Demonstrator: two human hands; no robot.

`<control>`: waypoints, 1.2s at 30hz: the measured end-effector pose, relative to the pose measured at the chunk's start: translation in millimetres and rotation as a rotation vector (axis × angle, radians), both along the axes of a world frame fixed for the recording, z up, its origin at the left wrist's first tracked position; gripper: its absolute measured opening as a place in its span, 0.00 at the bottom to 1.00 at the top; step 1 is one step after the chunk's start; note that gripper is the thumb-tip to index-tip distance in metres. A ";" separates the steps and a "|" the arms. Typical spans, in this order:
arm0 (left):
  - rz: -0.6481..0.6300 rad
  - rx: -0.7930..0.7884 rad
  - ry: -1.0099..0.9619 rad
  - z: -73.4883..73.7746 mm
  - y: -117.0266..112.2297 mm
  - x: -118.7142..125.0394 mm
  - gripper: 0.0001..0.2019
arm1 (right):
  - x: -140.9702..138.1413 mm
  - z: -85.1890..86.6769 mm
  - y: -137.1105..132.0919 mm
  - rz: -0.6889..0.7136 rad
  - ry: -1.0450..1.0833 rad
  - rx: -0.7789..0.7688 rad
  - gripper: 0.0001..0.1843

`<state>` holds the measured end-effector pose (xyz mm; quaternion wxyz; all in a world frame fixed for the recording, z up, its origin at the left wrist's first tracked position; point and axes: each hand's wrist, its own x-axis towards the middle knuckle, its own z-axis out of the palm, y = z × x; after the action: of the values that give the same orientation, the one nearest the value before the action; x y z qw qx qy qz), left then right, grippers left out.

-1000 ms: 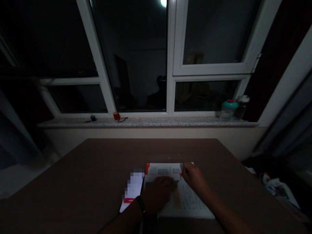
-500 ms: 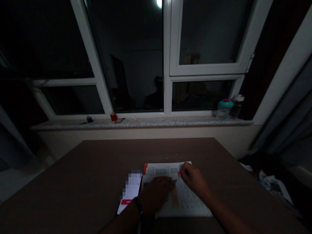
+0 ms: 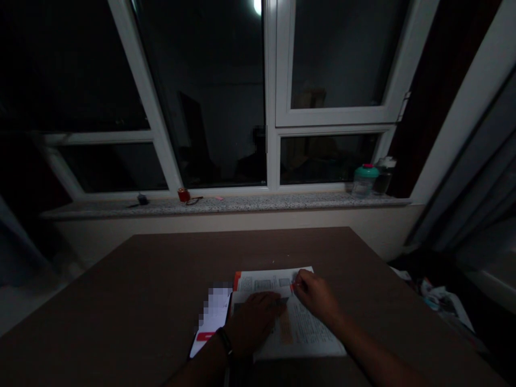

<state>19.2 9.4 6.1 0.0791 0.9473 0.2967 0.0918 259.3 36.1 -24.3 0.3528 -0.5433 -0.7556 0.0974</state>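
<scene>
A book point(image 3: 312, 325) with printed text, grey pictures and orange corners lies on the brown table. My left hand point(image 3: 258, 317), with a dark band at its wrist, rests flat across the left and middle part of the book, its fingers stretched out. My right hand point(image 3: 311, 293) is closed at the upper right of the book, its fingertips pinching a page point(image 3: 293, 287) near an orange corner. How far the page is raised is hard to tell in the dim light. To the left of the book lies a phone point(image 3: 207, 322) with a lit screen, partly blurred out.
Behind the table point(image 3: 161, 258) runs a speckled windowsill point(image 3: 250, 203). On it stand a bottle with a teal lid point(image 3: 365, 180), a clear bottle point(image 3: 384, 177), a small red jar point(image 3: 184, 195) and a small dark bottle point(image 3: 142, 199). Crumpled items point(image 3: 441, 301) lie right of the table.
The view has turned slightly to the right, so everything sits a little further left. Both hands keep nearly the same places on the book.
</scene>
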 end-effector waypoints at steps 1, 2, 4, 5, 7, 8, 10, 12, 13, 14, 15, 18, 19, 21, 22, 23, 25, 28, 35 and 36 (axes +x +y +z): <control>-0.003 -0.001 -0.009 -0.4 0.2 -0.3 0.26 | 0.2 0.2 -0.2 0.002 0.001 0.002 0.06; -0.007 0.000 -0.017 -0.8 0.3 -0.5 0.26 | 0.5 0.3 -0.5 0.003 0.002 0.005 0.06; -0.012 0.001 -0.028 -1.0 0.3 -0.7 0.26 | 1.5 0.3 -0.9 0.005 0.004 0.010 0.05; -0.012 0.001 -0.030 -1.0 0.2 -0.6 0.26 | 2.0 0.1 -1.0 0.007 0.004 0.011 0.05; -0.007 0.001 -0.028 -0.6 0.0 -0.4 0.26 | 2.9 -0.6 -0.8 0.011 0.004 0.014 0.05; -0.004 0.000 -0.023 -0.4 -0.1 -0.2 0.26 | 3.3 -1.0 -0.6 0.013 0.004 0.015 0.05; 0.002 -0.002 -0.013 -0.6 0.0 0.0 0.26 | 3.6 -1.7 -0.5 0.015 0.002 0.017 0.06; 0.006 0.001 -0.012 -1.6 0.5 -0.2 0.27 | 3.6 -2.2 -1.1 0.017 -0.001 0.019 0.06; 0.008 0.003 -0.016 -2.4 0.8 -0.4 0.27 | 3.5 -2.2 -1.6 0.015 -0.003 0.020 0.06; 0.008 0.005 -0.022 -3.3 1.1 -0.7 0.27 | 3.2 -2.0 -2.2 0.013 -0.006 0.020 0.06; 0.007 0.005 -0.027 -4.0 1.4 -1.1 0.27 | 2.9 -1.7 -2.8 0.009 -0.008 0.020 0.06; 0.010 0.000 -0.020 -4.6 1.4 -1.6 0.27 | 1.6 0.1 -4.0 0.000 -0.007 0.019 0.06; 0.013 -0.003 -0.014 -4.3 1.1 -1.6 0.27 | 1.2 0.7 -4.1 0.000 -0.004 0.018 0.06; 0.015 -0.002 -0.004 -3.4 0.5 -1.4 0.27 | 0.9 1.2 -4.0 0.002 -0.001 0.015 0.06; 0.012 0.001 -0.002 -3.1 0.2 -1.2 0.27 | 0.9 1.1 -3.8 0.003 0.000 0.013 0.06; 0.008 0.005 -0.004 -3.1 0.1 -1.1 0.27 | 1.0 0.7 -3.6 0.004 0.001 0.012 0.06; 0.005 0.017 -0.017 -3.9 0.4 -1.0 0.26 | 1.3 -0.3 -3.2 0.006 0.002 0.013 0.06; -0.005 0.023 -0.040 -6.1 1.5 -1.5 0.25 | 1.0 -1.1 -3.2 0.008 0.005 0.016 0.07; -0.003 0.017 -0.019 -6.4 1.6 -2.4 0.26 | -1.9 1.7 -4.9 0.027 0.017 0.014 0.08; -0.003 0.015 -0.014 -5.9 1.3 -2.3 0.26 | -2.0 1.9 -4.9 0.023 0.016 0.015 0.08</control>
<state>16.9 10.8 0.2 0.0743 0.9475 0.2941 0.1007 257.3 31.1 -22.4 0.3618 -0.5311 -0.7596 0.1004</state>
